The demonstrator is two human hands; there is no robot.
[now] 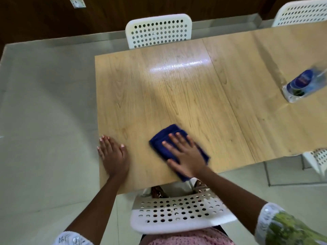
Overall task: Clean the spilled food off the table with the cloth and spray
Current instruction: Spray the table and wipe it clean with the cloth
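Note:
A folded dark blue cloth (163, 138) lies on the light wooden table (177, 89) near its front edge. My right hand (185, 153) presses flat on the cloth with the fingers spread. At the table's front left corner my left hand (113, 154) rests flat on the wood, fingers apart, holding nothing. A clear spray bottle with a blue label (302, 85) stands at the far right of the table, blurred, away from both hands. No spilled food shows on the wood.
A white perforated chair (177, 213) is tucked in between me and the table. Another white chair (158, 30) stands at the far side, a third (300, 12) at the back right. Pale tiled floor (44, 112) lies to the left.

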